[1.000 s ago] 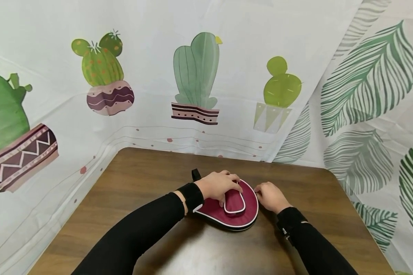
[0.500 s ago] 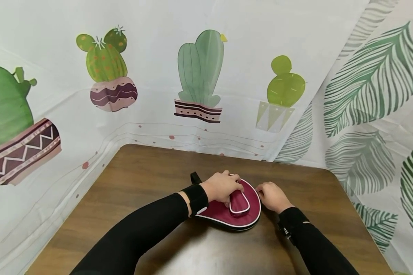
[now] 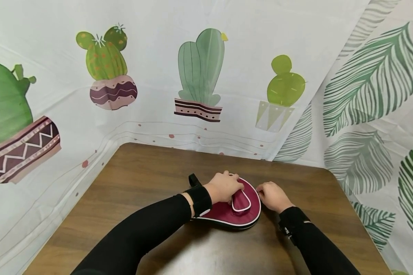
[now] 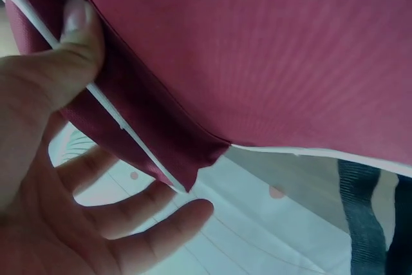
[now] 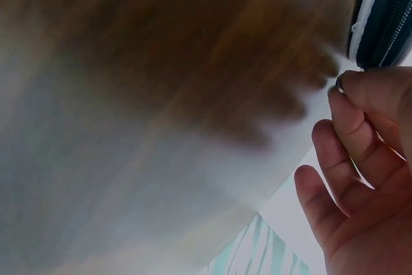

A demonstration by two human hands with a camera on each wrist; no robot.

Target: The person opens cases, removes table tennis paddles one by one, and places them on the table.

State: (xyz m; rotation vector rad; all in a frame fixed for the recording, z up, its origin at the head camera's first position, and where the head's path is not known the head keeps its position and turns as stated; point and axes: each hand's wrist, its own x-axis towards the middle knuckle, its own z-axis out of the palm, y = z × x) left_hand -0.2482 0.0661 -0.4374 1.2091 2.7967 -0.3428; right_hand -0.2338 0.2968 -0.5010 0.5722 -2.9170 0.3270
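A maroon table tennis paddle case (image 3: 220, 214) with white piping lies on the wooden table, its small raised ball pocket (image 3: 241, 203) on top. My left hand (image 3: 223, 187) grips this pocket from above. In the left wrist view the thumb (image 4: 80, 37) presses the pocket's side wall, with the other fingers around the opposite side. At the case's right rim, my right hand (image 3: 272, 196) pinches a small zipper pull (image 5: 340, 82) between thumb and forefinger. The dark zipper (image 5: 394, 37) runs along the case's side just above those fingertips. The pull is mostly covered by the fingers.
A black strap (image 3: 194, 180) sticks up at the case's far left end. The brown table (image 3: 151, 168) has rounded far corners. Behind it hangs a white cloth (image 3: 151, 76) printed with cacti and leaves.
My left hand has rolled slightly to the right on the pocket, so its thumb no longer shows in the head view. My right hand stays at the case's rim.
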